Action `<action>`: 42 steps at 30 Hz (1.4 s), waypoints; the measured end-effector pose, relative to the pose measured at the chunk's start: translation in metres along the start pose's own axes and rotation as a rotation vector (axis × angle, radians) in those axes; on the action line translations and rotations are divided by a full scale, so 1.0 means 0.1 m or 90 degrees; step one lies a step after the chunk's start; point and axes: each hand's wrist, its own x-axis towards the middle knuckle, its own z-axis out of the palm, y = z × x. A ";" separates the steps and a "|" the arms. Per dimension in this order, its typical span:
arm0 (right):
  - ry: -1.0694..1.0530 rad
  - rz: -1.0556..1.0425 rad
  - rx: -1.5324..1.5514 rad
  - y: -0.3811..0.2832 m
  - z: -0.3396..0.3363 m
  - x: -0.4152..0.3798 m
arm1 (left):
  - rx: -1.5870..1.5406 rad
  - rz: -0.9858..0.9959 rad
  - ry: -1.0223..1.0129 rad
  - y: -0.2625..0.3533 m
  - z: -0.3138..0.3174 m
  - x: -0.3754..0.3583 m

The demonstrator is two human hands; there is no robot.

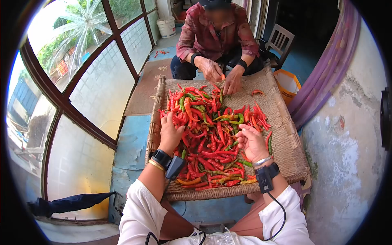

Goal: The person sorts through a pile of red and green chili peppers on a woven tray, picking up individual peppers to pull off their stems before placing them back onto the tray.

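Note:
A large heap of chili peppers (212,139), mostly red with some green and orange ones, lies on a woven mat-topped table (281,118). My left hand (170,134) rests at the heap's left side, thumb apart from the fingers, fingertips against red peppers; no pepper shows in its grasp. At the heap's right side is my right hand (252,143), palm turned up and fingers curled in. Whatever those curled fingers may hold is hidden or too small to name. A curved green chili pepper (237,119) lies just beyond them.
Across the table sits a person (220,36), whose hands (222,77) work over the heap's far edge with an orange-red pepper. A yellow box (288,83) and a chair (281,43) stand at the right rear. Windows line the left, with a dark umbrella (77,203) below.

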 end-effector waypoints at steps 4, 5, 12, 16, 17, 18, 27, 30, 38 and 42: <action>-0.002 0.025 -0.044 0.04 0.01 -0.04 | 0.029 0.034 0.043 -0.12 0.08 0.02; -0.011 0.030 -0.052 0.05 0.02 -0.06 | 0.018 0.045 0.027 -0.17 0.09 0.02; -0.037 0.047 -0.137 0.12 0.13 -0.07 | -0.097 0.122 0.073 -0.22 0.19 0.10; -0.048 0.045 -0.175 0.13 0.16 -0.08 | -0.208 0.050 -0.026 -0.13 0.18 0.07; -0.056 0.053 -0.197 0.13 0.18 -0.09 | -0.277 -0.002 -0.074 -0.02 0.15 0.04; -0.063 0.061 -0.218 0.12 0.21 -0.10 | -0.303 0.035 -0.090 0.07 0.15 -0.01; -0.106 -0.007 -0.281 0.17 0.34 -0.16 | -0.406 0.130 -0.418 0.62 0.22 -0.48; -0.159 0.028 -0.372 0.17 0.33 -0.17 | -0.465 0.138 -0.495 0.62 0.25 -0.52; -0.031 -0.030 -0.260 0.12 0.26 -0.10 | -0.413 0.094 -0.562 0.57 0.28 -0.53; -0.068 0.021 -0.157 0.01 0.18 -0.04 | -0.393 -0.029 -0.560 0.65 0.22 -0.51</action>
